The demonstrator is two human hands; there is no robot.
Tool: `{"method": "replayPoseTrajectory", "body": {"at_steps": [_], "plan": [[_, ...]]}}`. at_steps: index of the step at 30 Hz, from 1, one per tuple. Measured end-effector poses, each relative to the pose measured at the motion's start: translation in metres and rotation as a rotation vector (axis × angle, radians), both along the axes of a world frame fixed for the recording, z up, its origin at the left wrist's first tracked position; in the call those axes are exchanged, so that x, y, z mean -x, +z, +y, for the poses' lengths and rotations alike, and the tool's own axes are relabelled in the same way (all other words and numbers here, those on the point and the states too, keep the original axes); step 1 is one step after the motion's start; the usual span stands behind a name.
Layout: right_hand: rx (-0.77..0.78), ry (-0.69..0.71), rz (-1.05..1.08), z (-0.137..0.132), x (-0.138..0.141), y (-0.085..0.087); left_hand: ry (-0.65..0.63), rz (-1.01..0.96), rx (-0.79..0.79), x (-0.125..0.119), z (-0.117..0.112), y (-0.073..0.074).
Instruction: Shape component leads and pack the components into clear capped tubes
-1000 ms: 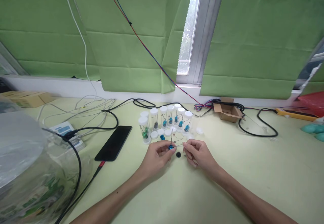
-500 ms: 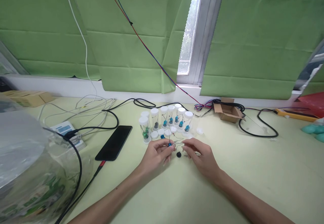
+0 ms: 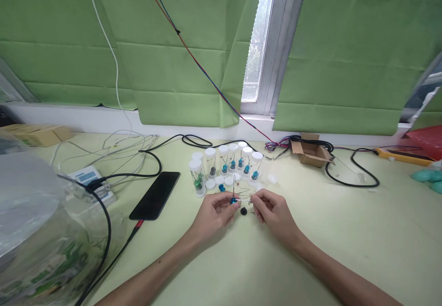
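Note:
My left hand [image 3: 214, 211] is closed, pinching a small blue knob-like part [image 3: 233, 201] from which a thin dark pin stands up. My right hand [image 3: 274, 210] is closed on a thin metal rod [image 3: 244, 200], whose far end meets the blue part; whether it sits inside a hole is too small to tell. Between the hands on the table lies a small black round part [image 3: 243, 211]. Just beyond the left fingertips are another blue part [image 3: 221, 188] and loose thin wire pieces [image 3: 244, 190].
Behind my hands stands a group of clear vials [image 3: 210, 164] with white caps, holding blue, green and dark parts. Loose white caps [image 3: 210, 185] lie before them. To the left are a phone [image 3: 155, 195], a power strip [image 3: 86, 177] and a plastic bag [image 3: 31, 214]; back right, a small cardboard box [image 3: 311, 156].
The metal rod in my right hand now points straight to the blue part and touches it. My left hand has shifted slightly, and the blue part's pin is more upright.

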State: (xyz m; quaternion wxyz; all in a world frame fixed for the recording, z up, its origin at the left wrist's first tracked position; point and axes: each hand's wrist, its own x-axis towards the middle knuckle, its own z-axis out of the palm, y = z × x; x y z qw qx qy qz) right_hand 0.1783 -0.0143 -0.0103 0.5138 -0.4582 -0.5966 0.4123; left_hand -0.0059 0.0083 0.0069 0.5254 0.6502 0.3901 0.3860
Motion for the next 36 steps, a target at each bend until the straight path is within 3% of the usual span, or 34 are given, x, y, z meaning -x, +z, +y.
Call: {"method": "replayPoseTrajectory", "body": {"at_steps": [7,12,16,28,32,36], "plan": [[0.254,0.107,0.214,0.008,0.000,-0.004,0.002,0.045,-0.067,0.002,0.000,-0.005],[0.272,0.131,0.257,0.009,-0.001,-0.007,0.006,0.040,-0.055,0.000,0.000,-0.004],[0.162,0.080,0.159,0.006,0.001,-0.005,0.015,0.006,-0.010,-0.001,0.002,-0.003],[-0.413,-0.068,-0.325,0.005,-0.009,-0.009,-0.019,-0.164,0.155,-0.001,0.000,0.005],[-0.451,-0.059,-0.313,0.006,-0.009,-0.008,-0.028,-0.152,0.149,-0.001,-0.002,0.004],[-0.319,-0.033,-0.248,0.003,-0.006,-0.004,-0.030,-0.108,0.098,0.001,0.000,0.002]]}}
